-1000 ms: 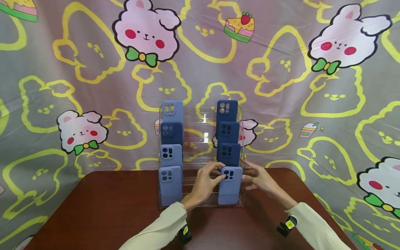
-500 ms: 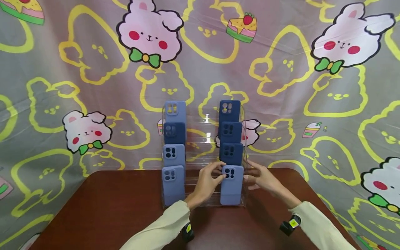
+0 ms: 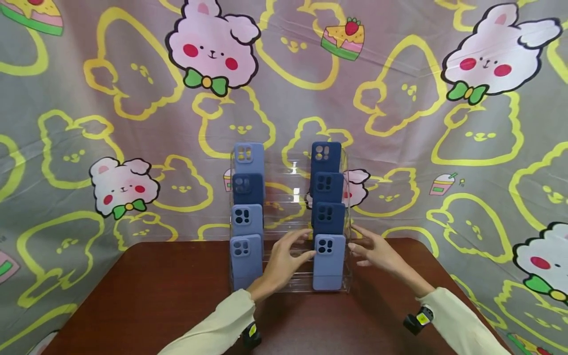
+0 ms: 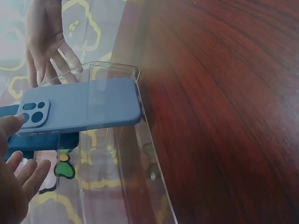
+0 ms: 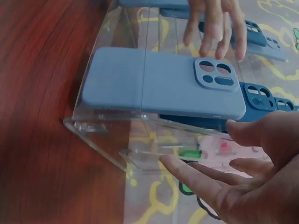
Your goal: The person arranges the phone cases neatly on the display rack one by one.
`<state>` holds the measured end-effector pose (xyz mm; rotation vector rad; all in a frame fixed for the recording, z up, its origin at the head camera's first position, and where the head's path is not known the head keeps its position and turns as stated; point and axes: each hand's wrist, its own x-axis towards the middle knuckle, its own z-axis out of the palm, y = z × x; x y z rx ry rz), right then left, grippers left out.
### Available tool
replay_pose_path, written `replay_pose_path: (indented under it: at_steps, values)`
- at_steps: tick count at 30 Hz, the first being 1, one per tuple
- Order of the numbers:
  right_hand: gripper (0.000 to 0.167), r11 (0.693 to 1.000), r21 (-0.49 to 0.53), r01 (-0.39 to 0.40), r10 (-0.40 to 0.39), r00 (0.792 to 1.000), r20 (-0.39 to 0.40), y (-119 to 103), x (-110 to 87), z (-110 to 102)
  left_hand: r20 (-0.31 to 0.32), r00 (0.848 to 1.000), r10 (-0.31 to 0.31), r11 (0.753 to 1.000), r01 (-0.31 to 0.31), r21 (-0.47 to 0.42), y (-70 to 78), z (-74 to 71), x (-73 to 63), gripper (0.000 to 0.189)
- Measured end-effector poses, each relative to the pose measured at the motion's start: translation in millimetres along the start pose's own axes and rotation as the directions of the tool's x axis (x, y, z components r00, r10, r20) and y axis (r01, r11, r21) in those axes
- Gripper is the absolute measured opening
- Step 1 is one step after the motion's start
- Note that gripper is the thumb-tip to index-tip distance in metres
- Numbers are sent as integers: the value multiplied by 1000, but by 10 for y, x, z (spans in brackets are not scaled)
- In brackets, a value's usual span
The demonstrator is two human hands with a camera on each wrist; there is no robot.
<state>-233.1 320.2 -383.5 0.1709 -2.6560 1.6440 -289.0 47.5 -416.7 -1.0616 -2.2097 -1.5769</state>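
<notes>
A light blue phone case (image 3: 328,272) stands in the lowest front tier, right column, of a clear acrylic rack (image 3: 288,283). On its left side is my left hand (image 3: 282,262), fingers parted and holding nothing; the thumb tip is close to the case's edge. My right hand (image 3: 379,255) is on the other side, fingers loosely spread by the rack's side panel. In the right wrist view, the right thumb (image 5: 247,134) lies near the case's camera end; whether it touches cannot be told. Behind this case rise dark blue cases (image 3: 328,215).
The rack's left column carries more cases, light blue (image 3: 246,266) and dark blue (image 3: 247,190), tier above tier. Beneath is a reddish-brown wooden table (image 3: 155,296). A patterned cloth (image 3: 284,98) hangs behind and around it.
My left hand has let go of the light blue case's upper edge and drawn left. My right hand has shifted slightly right. The case remains in its tier.
</notes>
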Motion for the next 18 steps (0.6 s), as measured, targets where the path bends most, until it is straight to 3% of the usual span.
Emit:
replay_pose_path:
  at_steps: [5,9,15,16,18]
  values:
    - [68,987,-131,89,-99,993,-67,-20,-38,-10,22,999,46,999,-47,16,41,-158,-46,53]
    - [63,944,-294,150,-195,972,-131,-67,-64,-27,70,996,54,998,-55,12,72,-327,-76,56]
    - [61,831,-507,227,-355,919,-171,-135,-121,-17,136,990,40,996,-50,68,90,-541,-182,60]
    - [61,804,-540,248,-396,901,-176,-144,-135,-8,143,989,37,996,-48,74,99,-571,-217,60]
    - [61,717,-629,302,-505,846,-169,-166,-161,14,167,986,24,994,-40,98,134,-638,-295,61]
